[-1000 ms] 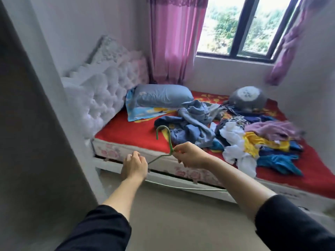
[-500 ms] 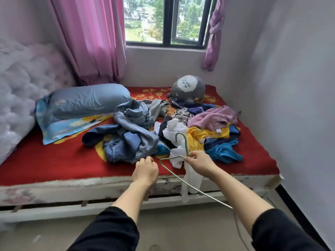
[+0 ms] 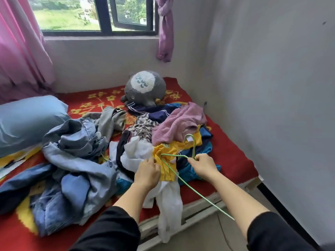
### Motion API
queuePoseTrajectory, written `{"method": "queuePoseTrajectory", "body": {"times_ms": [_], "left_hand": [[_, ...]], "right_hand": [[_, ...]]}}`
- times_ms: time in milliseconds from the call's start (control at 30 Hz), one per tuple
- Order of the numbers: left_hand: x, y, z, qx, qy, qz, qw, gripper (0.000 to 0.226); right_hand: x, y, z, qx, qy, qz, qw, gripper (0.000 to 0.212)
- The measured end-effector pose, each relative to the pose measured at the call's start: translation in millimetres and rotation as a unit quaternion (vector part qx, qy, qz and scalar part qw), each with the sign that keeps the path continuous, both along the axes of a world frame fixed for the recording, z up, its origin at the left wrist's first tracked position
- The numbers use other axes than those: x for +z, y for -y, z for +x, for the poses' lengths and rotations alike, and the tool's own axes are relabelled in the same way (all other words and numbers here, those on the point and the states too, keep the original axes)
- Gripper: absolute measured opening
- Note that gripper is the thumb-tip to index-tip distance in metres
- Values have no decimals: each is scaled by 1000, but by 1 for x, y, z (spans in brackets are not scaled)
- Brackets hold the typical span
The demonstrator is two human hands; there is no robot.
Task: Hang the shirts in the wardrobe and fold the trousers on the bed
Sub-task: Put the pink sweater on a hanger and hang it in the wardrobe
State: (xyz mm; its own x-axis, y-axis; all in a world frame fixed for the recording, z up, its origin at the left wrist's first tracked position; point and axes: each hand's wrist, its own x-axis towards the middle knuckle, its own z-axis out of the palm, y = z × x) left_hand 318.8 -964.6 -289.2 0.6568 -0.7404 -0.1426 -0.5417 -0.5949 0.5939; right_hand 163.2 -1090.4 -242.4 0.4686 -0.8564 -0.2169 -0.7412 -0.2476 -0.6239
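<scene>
Left hand (image 3: 147,173): fingers curled into the edge of the yellow shirt (image 3: 165,171), apparently pinching the cloth. The back of the hand faces the camera, so the exact hold is hidden.
Right hand (image 3: 204,166): closed round the green wire hanger (image 3: 175,155) at the base of its hook, which rises just beyond the knuckles.
Hanger: one shoulder tip meets the yellow shirt between the hands. The long bar slants back past the right forearm.
Yellow shirt: on the heap on the bed (image 3: 235,160), between and just beyond both hands. It lies over a white garment (image 3: 137,151) that trails off the bed edge under the left wrist.
Denim pile (image 3: 78,160): left of the left hand, likely trousers, untouched.
Handling: the shirt looks light and limp and will bunch. Best taken at the collar or a shoulder seam and spread open for the wire.
Hanger feel: thin and springy, likely to bend if forced.
Risk: the white garment may drag along.
</scene>
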Motion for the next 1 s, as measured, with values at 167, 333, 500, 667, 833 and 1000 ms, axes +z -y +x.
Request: {"method": "queuePoseTrajectory", "body": {"times_ms": [167, 333, 500, 667, 833, 1000], "left_hand": [[-26, 113, 21, -37, -6, 1, 999, 20], [-63, 232, 44, -16, -11, 37, 999, 26], [-93, 348, 59, -23, -5, 83, 996, 25], [-136, 445, 77, -91, 56, 81, 991, 32], [-190, 514, 95, -206, 157, 118, 959, 49], [-229, 562, 110, -261, 213, 190, 922, 58]], "right_hand": [[-19, 113, 17, -59, 5, -16, 998, 45], [-57, 240, 41, -91, 9, -2, 996, 44], [-96, 357, 56, -110, 23, 30, 993, 33], [-144, 440, 71, -152, 28, 42, 987, 40], [-208, 479, 72, -165, -10, 52, 985, 39], [-243, 498, 69, -157, -64, 77, 983, 40]]}}
